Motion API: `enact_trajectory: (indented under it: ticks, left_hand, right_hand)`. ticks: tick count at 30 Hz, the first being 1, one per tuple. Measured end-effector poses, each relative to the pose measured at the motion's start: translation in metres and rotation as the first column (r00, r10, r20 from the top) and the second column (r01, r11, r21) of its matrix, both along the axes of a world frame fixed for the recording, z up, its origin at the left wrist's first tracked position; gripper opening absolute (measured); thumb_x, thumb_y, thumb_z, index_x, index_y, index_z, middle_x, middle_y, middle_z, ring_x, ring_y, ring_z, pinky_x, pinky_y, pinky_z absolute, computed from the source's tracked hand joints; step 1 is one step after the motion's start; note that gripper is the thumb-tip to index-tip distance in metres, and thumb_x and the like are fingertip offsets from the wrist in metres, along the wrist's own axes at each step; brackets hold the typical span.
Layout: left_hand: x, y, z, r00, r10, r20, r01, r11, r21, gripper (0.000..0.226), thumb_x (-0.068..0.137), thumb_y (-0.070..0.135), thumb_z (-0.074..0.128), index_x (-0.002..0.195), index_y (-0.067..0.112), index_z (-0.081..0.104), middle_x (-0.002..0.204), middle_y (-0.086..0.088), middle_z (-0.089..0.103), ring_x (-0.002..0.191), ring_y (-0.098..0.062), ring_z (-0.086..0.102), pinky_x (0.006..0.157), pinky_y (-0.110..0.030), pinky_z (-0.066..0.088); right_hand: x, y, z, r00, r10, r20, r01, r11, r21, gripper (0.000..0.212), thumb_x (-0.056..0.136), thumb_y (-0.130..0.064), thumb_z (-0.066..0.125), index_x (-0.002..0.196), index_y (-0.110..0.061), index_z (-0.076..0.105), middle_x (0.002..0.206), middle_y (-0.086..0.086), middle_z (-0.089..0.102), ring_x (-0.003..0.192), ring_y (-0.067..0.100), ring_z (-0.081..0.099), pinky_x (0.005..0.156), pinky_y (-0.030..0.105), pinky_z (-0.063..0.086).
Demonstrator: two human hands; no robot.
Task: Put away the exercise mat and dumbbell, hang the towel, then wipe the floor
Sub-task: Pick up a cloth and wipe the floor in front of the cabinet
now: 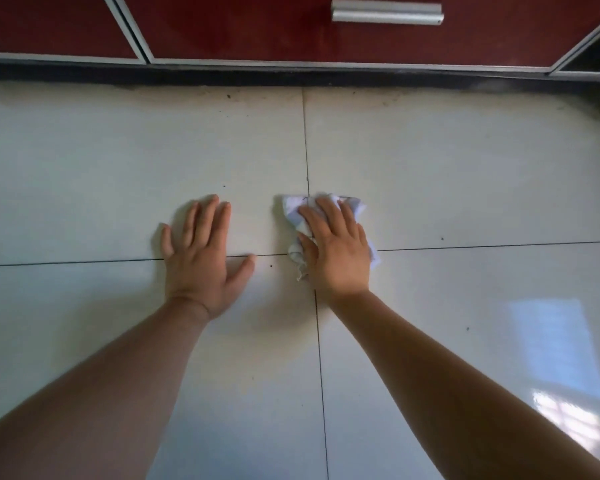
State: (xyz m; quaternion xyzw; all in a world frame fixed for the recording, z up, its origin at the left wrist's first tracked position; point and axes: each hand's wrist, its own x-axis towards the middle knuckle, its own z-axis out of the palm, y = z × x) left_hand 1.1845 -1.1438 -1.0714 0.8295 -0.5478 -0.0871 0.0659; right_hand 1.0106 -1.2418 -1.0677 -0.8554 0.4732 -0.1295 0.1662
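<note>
Two bare hands lie palm down on a pale, glossy tiled floor (465, 161), seen from above by the person they belong to. The right hand (336, 251) presses flat on a crumpled white cloth (291, 211). Its fingers are straight and laid over the fabric, not curled round it. The cloth bunches out past the fingertips, beside the thumb and a little past the outer edge of the palm. It sits right where two dark grout lines (307, 150) cross, so the crossing is under the pressing hand.

Just beside the cloth, on the thumb side of the right hand and apart from it, the left hand (201, 258) rests on the bare tile. It is relaxed, fingers spread, and holds nothing. A grout line runs under its palm.

Well beyond both sets of fingertips, a dark kickboard (291, 76) runs along the far edge of the floor. Above it are deep red cabinet fronts (257, 26) with a silver bar handle (387, 12). Near the right forearm, a bright window reflection (555, 348) shines on the tile.
</note>
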Motion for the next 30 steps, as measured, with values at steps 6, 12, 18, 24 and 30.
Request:
enact_trajectory:
  ticks: [6, 12, 18, 24, 30]
  left_hand:
    - [0.0, -0.001, -0.001, 1.0, 0.01, 0.028, -0.01, 1.0, 0.002, 0.085, 0.073, 0.063, 0.029, 0.144, 0.017, 0.03, 0.155, -0.003, 0.022, 0.141, -0.025, 0.019, 0.108, -0.059, 0.012]
    - [-0.009, -0.002, 0.011, 0.992, -0.1, 0.083, 0.093, 0.992, 0.082, 0.078, 0.078, 0.055, 0.023, 0.14, 0.009, 0.035, 0.15, -0.013, 0.03, 0.134, -0.038, 0.029, 0.101, -0.064, 0.025]
    - [-0.057, -0.024, 0.025, 0.936, -0.349, 0.039, 0.348, 0.937, 0.036, 0.067, 0.084, 0.052, 0.024, 0.14, 0.018, 0.039, 0.15, -0.007, 0.033, 0.133, -0.036, 0.036, 0.099, -0.063, 0.03]
    - [-0.139, -0.092, 0.016, 0.954, -0.287, -0.087, 0.287, 0.958, -0.015, 0.058, 0.094, 0.047, 0.032, 0.147, 0.026, 0.021, 0.158, 0.005, 0.008, 0.144, -0.022, 0.005, 0.11, -0.06, 0.009]
    - [-0.16, -0.101, -0.003, 0.986, -0.159, -0.045, 0.158, 0.987, -0.031, 0.07, 0.082, 0.056, 0.024, 0.147, 0.031, 0.02, 0.158, 0.006, 0.007, 0.145, -0.017, 0.001, 0.109, -0.059, -0.006]
  right_hand:
    - [-0.053, 0.02, 0.003, 0.993, -0.114, 0.025, 0.114, 0.993, -0.005, 0.046, 0.089, -0.038, 0.034, 0.128, -0.024, 0.053, 0.139, 0.002, 0.047, 0.133, 0.026, 0.034, 0.096, 0.039, 0.035]
    - [-0.067, 0.007, 0.008, 0.965, -0.26, -0.017, 0.261, 0.964, 0.044, 0.048, 0.088, -0.04, 0.03, 0.13, -0.026, 0.049, 0.142, 0.001, 0.041, 0.134, 0.026, 0.029, 0.099, 0.038, 0.029]
    - [-0.103, 0.032, 0.002, 0.993, -0.118, -0.005, 0.118, 0.993, -0.001, 0.048, 0.086, -0.042, 0.036, 0.128, -0.024, 0.053, 0.14, 0.003, 0.045, 0.133, 0.028, 0.035, 0.093, 0.039, 0.038]
    - [-0.157, 0.008, 0.002, 0.871, -0.49, 0.026, 0.489, 0.871, 0.044, 0.059, 0.084, -0.046, 0.02, 0.133, -0.024, 0.045, 0.145, 0.0, 0.035, 0.139, 0.024, 0.022, 0.106, 0.04, 0.026]
    - [-0.154, -0.048, -0.003, 0.826, -0.563, 0.003, 0.563, 0.826, -0.012, 0.052, 0.089, -0.039, 0.028, 0.136, -0.021, 0.042, 0.147, 0.003, 0.032, 0.136, 0.027, 0.022, 0.103, 0.039, 0.025]
